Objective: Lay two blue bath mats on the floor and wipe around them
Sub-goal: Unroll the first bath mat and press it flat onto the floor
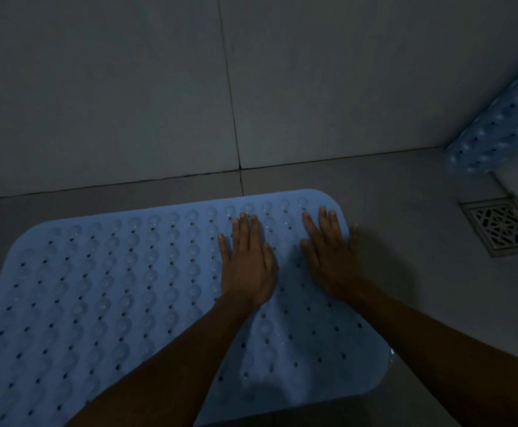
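A blue bath mat (112, 288) with rows of bumps and small holes lies flat on the grey tiled floor, close to the wall. My left hand (246, 260) rests palm down on its far right part, fingers together and extended. My right hand (328, 254) lies palm down beside it near the mat's right corner, fingers spread, the little finger reaching past the mat's edge. A second blue mat (498, 127) leans against the wall in the right corner, partly cut off by the frame edge.
A square metal floor drain (502, 226) sits in the floor to the right of the mat, below the leaning mat. Grey wall tiles (128, 87) rise just behind the mat. Bare floor lies between mat and drain.
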